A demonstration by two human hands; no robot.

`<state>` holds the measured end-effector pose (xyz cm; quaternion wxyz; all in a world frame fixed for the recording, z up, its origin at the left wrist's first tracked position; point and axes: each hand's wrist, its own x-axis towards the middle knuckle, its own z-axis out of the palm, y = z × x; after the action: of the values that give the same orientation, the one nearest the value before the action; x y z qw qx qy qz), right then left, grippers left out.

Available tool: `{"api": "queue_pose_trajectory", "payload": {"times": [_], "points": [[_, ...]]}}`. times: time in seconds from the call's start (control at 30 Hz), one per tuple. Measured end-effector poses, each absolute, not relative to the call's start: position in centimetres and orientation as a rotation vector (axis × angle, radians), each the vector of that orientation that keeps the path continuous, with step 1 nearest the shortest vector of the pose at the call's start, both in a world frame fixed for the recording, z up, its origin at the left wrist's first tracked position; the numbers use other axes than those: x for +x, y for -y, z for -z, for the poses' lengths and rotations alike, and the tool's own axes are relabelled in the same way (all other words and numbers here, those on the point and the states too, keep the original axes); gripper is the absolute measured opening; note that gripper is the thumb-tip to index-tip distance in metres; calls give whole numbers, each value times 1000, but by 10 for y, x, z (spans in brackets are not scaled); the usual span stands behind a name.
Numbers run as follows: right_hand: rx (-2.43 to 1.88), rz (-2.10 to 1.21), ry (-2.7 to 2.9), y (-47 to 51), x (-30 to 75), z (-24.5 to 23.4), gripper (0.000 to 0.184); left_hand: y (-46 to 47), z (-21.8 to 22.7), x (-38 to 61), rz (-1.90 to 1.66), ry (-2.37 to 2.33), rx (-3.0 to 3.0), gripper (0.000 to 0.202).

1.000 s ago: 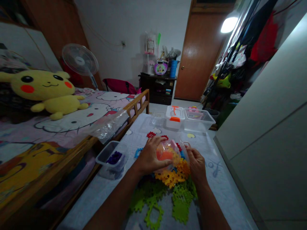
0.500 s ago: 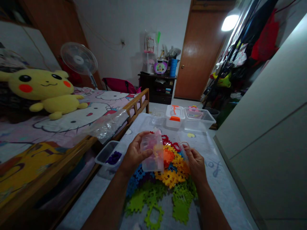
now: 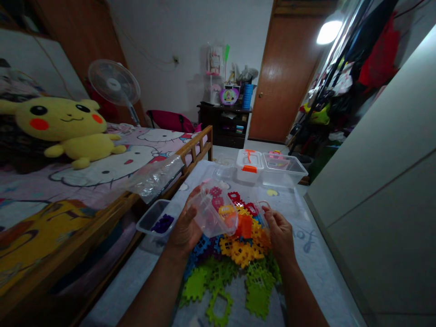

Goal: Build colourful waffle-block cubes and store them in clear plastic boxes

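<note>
My left hand [image 3: 186, 229] grips a small clear plastic box [image 3: 213, 213], tilted with its mouth turned away from the palm, above a heap of toothed plastic building pieces. Pinched in my right hand [image 3: 279, 227] is a thin clear lid [image 3: 261, 210] with a pale handle-like loop, held at the heap's right side. Orange-yellow pieces [image 3: 238, 250] make up the middle of the heap. Green pieces [image 3: 257, 295] lie nearest me, blue ones [image 3: 202, 245] to the left and red ones [image 3: 235, 197] behind. An orange piece [image 3: 244, 226] shows just beside the box; whether it touches the box I cannot tell.
An open clear tub [image 3: 153, 222] with purple pieces stands at the table's left edge, by the wooden bed rail [image 3: 190, 165]. At the far end are a lidded box with orange latches [image 3: 249, 169] and a larger clear bin [image 3: 284, 171]. A white cabinet [image 3: 384, 195] borders the right.
My left hand has turned the clear box from near upright to a tilt, its far end swung to the right. My right hand, with the lid, has hardly moved.
</note>
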<state>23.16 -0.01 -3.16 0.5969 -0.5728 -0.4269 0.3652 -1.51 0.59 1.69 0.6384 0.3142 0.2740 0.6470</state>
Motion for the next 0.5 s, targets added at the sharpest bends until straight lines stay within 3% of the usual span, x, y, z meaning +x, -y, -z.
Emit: {"api": "queue_pose_trajectory", "payload": {"times": [0.27, 0.5], "points": [[-1335, -819, 994, 1, 232, 32, 44, -3, -6, -13, -1342, -549, 739, 80], [-1268, -709, 1260, 3, 221, -8, 35, -3, 3, -13, -1193, -502, 793, 78]]}}
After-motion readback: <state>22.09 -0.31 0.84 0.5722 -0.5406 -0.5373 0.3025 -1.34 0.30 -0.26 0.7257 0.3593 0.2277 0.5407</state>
